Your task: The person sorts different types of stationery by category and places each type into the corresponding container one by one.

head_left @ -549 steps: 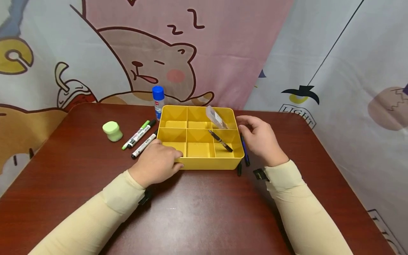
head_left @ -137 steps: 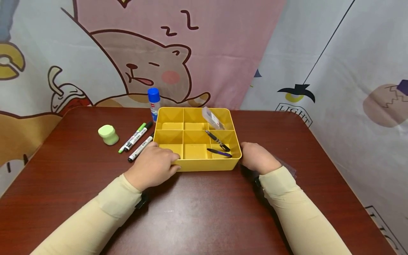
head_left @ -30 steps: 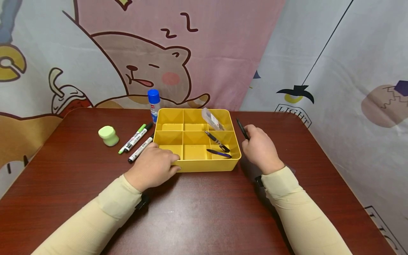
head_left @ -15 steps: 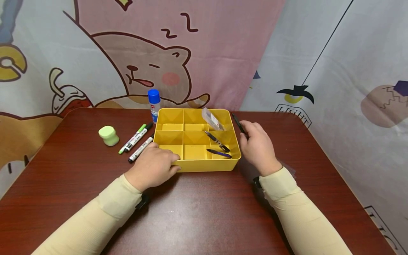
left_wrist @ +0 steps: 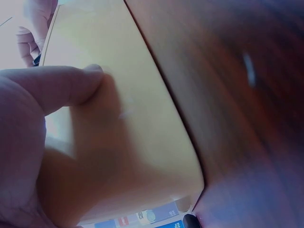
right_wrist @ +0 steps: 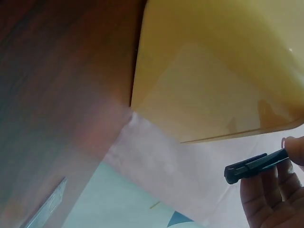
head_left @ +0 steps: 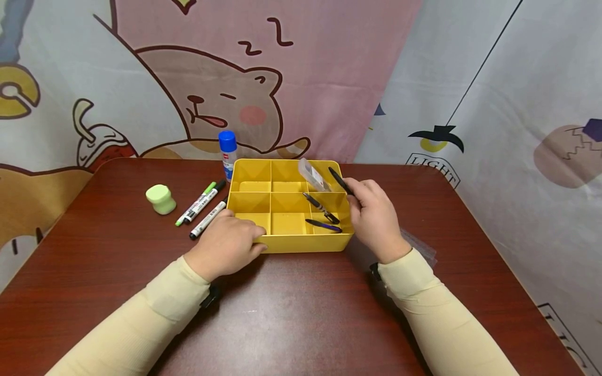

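A yellow divided storage box [head_left: 301, 244] sits on the table. At its front left corner, my left hand [head_left: 228, 243] grips the wall; the left wrist view shows the thumb [left_wrist: 71, 85] against the outer face. My right hand [head_left: 376, 216] pinches a black pen [head_left: 340, 181] just above the box's right rim, its clip visible in the right wrist view. The front right compartment holds a black patterned pen [head_left: 321, 208], leaning on a divider, and a blue-purple pen [head_left: 323, 225]. A clear plastic case [head_left: 313, 175] leans in the back right compartment.
Left of the box lie a white marker with black caps [head_left: 207, 219], another white marker [head_left: 203, 204] and a green highlighter [head_left: 181, 219]. A blue-capped glue stick [head_left: 228, 151] stands behind them, a light green block [head_left: 161, 199] farther left. Clear plastic [head_left: 420, 248] lies by my right wrist.
My right hand has carried the black pen left, from beside the box to over its right rim. The blue-purple pen, earlier on the table, lies in the box. My left hand stays put.
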Motion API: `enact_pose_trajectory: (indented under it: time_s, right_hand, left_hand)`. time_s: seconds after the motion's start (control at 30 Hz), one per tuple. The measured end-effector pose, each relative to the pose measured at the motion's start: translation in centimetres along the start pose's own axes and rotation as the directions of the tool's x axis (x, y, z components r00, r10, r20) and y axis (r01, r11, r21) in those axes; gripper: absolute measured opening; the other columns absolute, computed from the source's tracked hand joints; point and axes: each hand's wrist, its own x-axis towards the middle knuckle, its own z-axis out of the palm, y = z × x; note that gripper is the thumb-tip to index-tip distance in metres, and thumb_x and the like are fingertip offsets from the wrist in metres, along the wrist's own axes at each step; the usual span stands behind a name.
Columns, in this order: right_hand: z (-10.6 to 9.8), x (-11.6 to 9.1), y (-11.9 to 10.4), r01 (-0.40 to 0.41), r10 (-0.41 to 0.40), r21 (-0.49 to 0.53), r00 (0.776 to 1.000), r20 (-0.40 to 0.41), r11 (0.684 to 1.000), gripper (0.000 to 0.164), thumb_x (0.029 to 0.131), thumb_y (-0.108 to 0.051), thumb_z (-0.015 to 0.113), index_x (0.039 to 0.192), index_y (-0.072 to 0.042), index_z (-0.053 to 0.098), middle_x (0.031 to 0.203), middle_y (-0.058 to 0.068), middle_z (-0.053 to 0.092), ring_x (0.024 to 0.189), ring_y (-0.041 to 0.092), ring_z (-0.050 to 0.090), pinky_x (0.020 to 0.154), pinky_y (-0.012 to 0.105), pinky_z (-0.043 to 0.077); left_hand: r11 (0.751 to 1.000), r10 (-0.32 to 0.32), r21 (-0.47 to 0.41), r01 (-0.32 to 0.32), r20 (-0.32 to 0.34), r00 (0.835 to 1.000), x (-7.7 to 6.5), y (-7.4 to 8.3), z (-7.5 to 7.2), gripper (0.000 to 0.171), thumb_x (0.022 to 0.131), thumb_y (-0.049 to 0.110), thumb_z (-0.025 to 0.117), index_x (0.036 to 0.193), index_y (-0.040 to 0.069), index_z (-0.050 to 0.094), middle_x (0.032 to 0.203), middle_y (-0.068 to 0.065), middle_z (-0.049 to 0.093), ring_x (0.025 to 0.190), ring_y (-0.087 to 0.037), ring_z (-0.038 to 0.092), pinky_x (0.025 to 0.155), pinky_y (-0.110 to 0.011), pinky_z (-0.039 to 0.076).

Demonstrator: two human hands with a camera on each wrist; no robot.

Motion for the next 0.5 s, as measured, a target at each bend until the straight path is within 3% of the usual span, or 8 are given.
enact_pose_trajectory:
  time_s: [0.5]
  right_hand:
    - [0.29,-0.23,-0.89,0.079,-0.078,0.042,0.997,-0.028,0.996,0.035,0.087,-0.002,0.061,0.121,-0.010,0.061,0.094,0.008,0.056,0.081,0.019,0.049,0.066,0.039,0.045]
  left_hand:
    - [1.000,-0.003,-0.005,0.003,0.003,1.000,-0.03,0.05,-0.10,0.031,0.079,0.039,0.070,0.062,0.027,0.046,0.056,0.012,0.046,0.056,-0.005,0.048,0.065,-0.041,0.032]
